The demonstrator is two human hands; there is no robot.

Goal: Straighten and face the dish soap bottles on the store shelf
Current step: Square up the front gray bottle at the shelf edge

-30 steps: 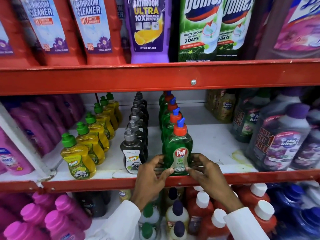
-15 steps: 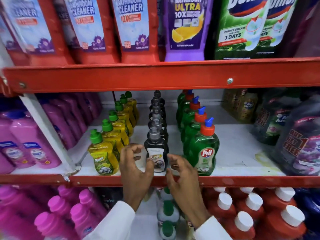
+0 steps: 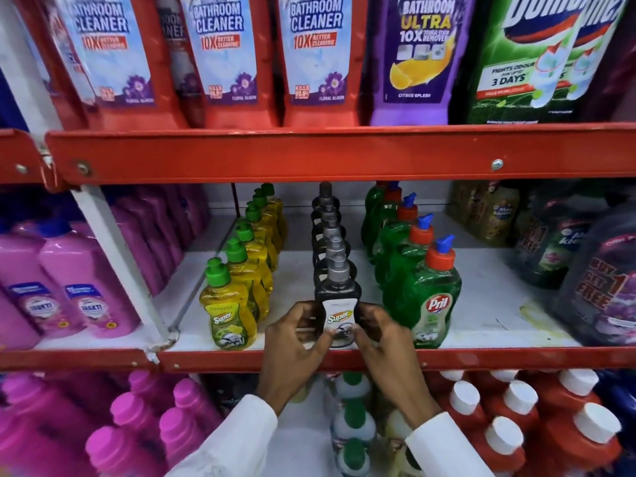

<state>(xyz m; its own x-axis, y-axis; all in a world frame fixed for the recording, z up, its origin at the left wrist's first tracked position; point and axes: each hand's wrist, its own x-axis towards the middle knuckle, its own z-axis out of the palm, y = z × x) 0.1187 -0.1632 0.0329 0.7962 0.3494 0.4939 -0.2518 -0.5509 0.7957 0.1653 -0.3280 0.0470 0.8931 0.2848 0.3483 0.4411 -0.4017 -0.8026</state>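
Observation:
Three rows of dish soap bottles run front to back on the white middle shelf (image 3: 481, 304). The front black bottle (image 3: 338, 306) with a grey cap and white "Super" label stands at the shelf's front edge, label facing me. My left hand (image 3: 296, 335) grips its left side and my right hand (image 3: 382, 335) grips its right side. To its left stands the front yellow bottle (image 3: 227, 311) with a green cap. To its right stands the green "Pril" bottle (image 3: 432, 297) with an orange cap. My fingers hide the black bottle's lower edges.
Pink bottles (image 3: 69, 297) fill the bay to the left, dark purple jugs (image 3: 605, 287) stand at the right. A red shelf lip (image 3: 516, 359) runs below my hands; bathroom cleaner bottles (image 3: 220, 56) sit above, red bottles with white caps (image 3: 516, 425) below.
My hands left the green Pril bottle, moved left and closed on the front black bottle. The view shifted left with them.

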